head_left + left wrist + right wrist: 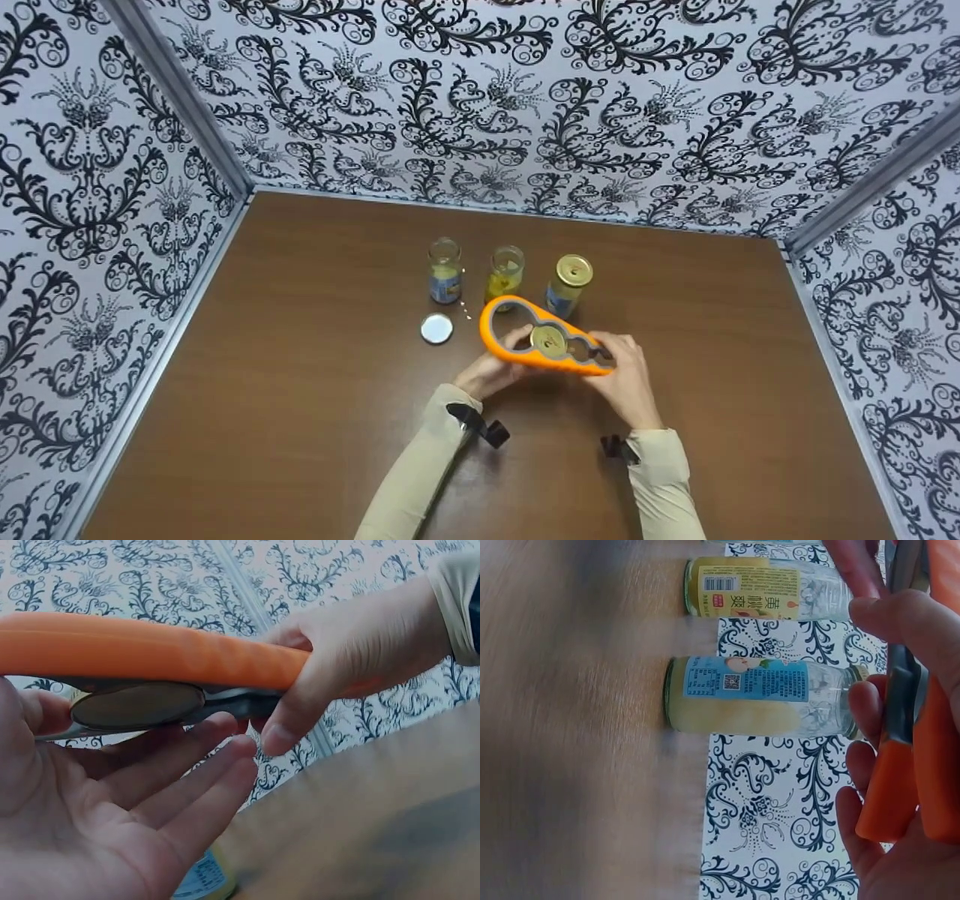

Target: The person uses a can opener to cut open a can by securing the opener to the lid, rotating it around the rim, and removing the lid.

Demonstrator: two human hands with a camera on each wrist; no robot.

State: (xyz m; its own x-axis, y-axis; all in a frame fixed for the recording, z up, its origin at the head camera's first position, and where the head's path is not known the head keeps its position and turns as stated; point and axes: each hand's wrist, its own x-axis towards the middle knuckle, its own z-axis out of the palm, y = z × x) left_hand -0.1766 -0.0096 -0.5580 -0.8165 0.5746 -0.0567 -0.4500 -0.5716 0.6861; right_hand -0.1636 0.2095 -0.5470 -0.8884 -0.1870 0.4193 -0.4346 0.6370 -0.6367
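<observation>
An orange jar opener (499, 352) with grey-lined round holes is held above the table between both hands. A gold jar lid (549, 341) sits in one of its middle holes. My right hand (626, 379) grips the opener's narrow end. Beneath the wide end is my left hand (495, 371), its thumb at the lid's edge. The left wrist view shows that hand's fingers (187, 795) stretched under the lid, several of them apart from it. Just beyond the opener stand a lidded jar (561, 296) and an open jar (504, 279) with yellow contents, partly hidden by the opener.
Another open jar (445, 277) stands to the left. A loose lid (436, 328) lies white side up on the brown table (315, 375), near small white specks (465, 309). Patterned wall panels (480, 105) enclose the back and sides.
</observation>
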